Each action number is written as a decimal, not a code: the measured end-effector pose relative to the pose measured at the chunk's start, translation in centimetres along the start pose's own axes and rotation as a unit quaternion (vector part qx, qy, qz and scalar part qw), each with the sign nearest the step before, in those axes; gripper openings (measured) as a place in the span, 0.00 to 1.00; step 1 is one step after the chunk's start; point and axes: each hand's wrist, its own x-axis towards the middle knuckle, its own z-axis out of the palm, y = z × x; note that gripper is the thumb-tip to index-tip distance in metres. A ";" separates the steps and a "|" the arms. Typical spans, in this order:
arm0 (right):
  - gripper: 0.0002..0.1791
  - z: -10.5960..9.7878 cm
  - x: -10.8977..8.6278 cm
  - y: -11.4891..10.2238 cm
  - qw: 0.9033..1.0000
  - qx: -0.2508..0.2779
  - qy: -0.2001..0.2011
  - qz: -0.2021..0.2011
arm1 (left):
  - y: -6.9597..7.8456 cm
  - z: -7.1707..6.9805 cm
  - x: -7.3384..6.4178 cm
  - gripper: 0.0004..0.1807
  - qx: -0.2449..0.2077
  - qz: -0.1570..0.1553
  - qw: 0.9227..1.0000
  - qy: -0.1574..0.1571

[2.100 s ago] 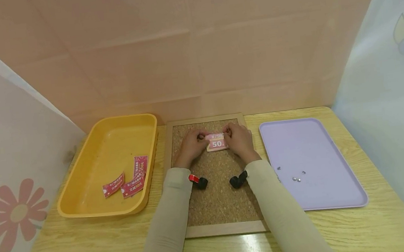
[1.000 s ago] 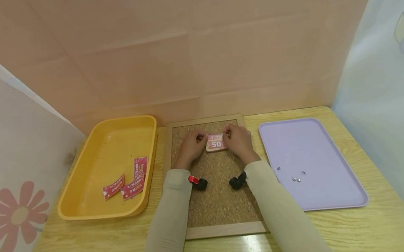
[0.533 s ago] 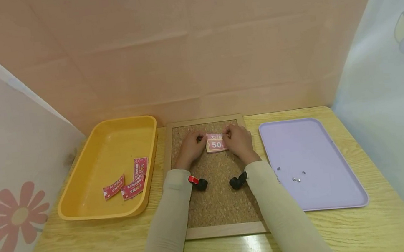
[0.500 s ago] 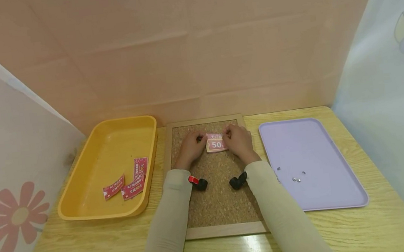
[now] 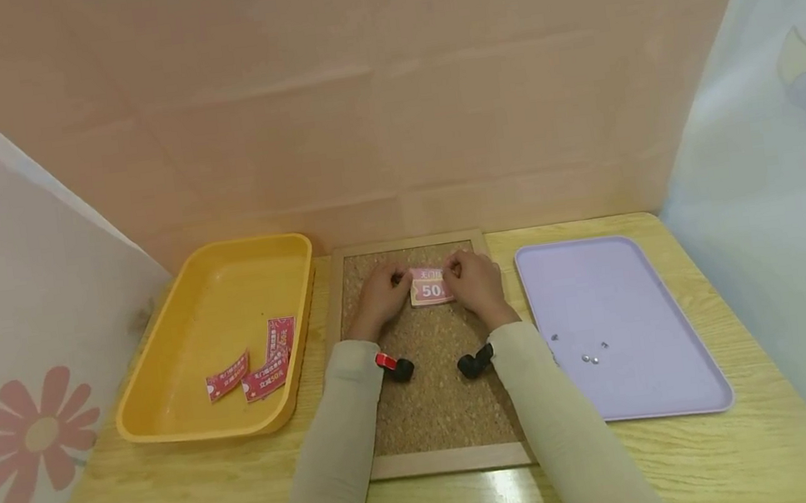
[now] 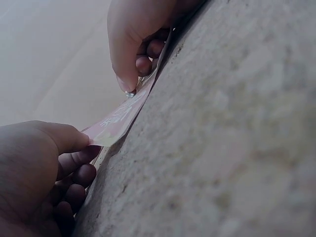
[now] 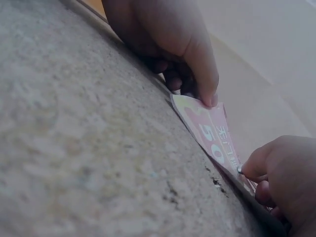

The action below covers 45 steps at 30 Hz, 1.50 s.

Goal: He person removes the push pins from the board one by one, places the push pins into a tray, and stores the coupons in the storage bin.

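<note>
A pink coupon (image 5: 429, 288) printed with 50 lies near the top of the framed cork board (image 5: 442, 398). My left hand (image 5: 381, 298) pinches its left edge between thumb and curled fingers, and that end stands slightly off the cork in the left wrist view. At the opposite end is my right hand (image 5: 478, 286). Its thumb is on a small silver thumbtack (image 6: 130, 94) at the coupon's surface, with the other fingers curled behind. In the right wrist view the same thumbtack (image 7: 240, 169) shows at the thumb tip. The tack's point is hidden.
To the left stands a yellow tray (image 5: 217, 308) with several pink coupons (image 5: 265, 375) in it. A lilac tray (image 5: 627, 291) on the right holds several small silver tacks (image 5: 591, 359). Fabric walls close off the table's back and sides.
Both hands keep their places at the coupon. The coupon's bend shifts very slightly, and the head view tilts a little.
</note>
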 end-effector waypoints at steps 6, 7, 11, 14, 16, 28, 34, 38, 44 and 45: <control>0.09 0.2 0.0 0.6 0.999 0.030 0.014 -0.004 | -0.3 0.3 0.2 0.15 0.003 0.010 1.000 0.003; 0.09 0.1 0.0 0.7 0.999 0.037 0.016 -0.002 | -0.3 0.3 0.2 0.16 0.004 0.012 1.000 -0.001; 0.10 0.0 0.0 0.8 0.996 0.091 -0.010 0.011 | -0.5 0.0 0.3 0.16 -0.017 -0.003 1.000 -0.013; 0.11 -0.7 0.4 0.5 0.990 0.128 -0.058 0.030 | -0.6 -0.6 0.6 0.15 -0.031 -0.015 0.999 -0.019; 0.13 -1.5 0.8 0.2 0.984 0.143 -0.097 0.042 | -0.6 -1.0 1.0 0.15 -0.029 -0.018 0.999 -0.025; 0.17 -7.8 1.8 -1.6 0.972 0.131 -0.193 0.018 | 0.9 -4.4 1.4 0.20 -0.088 -0.066 0.989 -0.101; 0.18 -10.7 1.0 -1.0 0.969 0.123 -0.212 0.008 | 2.1 -5.9 1.1 0.20 -0.076 -0.033 0.991 -0.109; 0.19 -12.4 0.3 -0.4 0.970 0.125 -0.207 0.000 | 2.2 -7.3 0.8 0.21 -0.055 -0.005 0.993 -0.107; 0.18 -14.1 -1.3 0.3 0.973 0.110 -0.200 -0.021 | 2.3 -10.0 -0.8 0.20 -0.054 -0.023 0.993 -0.103; 0.18 -14.3 -1.6 0.5 0.974 0.107 -0.200 -0.023 | 2.3 -10.5 -1.1 0.20 -0.058 -0.027 0.993 -0.104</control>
